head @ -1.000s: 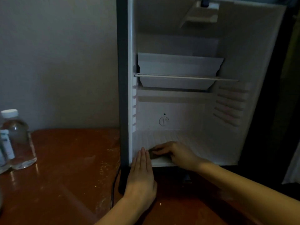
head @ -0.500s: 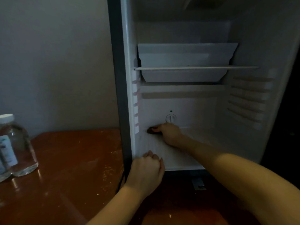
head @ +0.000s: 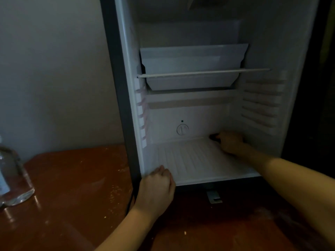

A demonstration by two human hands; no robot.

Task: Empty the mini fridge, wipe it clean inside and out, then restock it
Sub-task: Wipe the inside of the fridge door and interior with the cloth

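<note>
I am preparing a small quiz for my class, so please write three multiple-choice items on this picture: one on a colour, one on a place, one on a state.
1. The table top is: A white; B reddish brown; C green.
2. The right hand is: A on the table; B at the front left edge of the fridge floor; C at the floor's back right corner.
3. The mini fridge is: A open, floor bare; B shut; C open, floor packed with bottles.
Key: 1B, the wood looks reddish brown; 2C, its fingers hold a dark cloth there; 3A, no goods stand on its floor.
</note>
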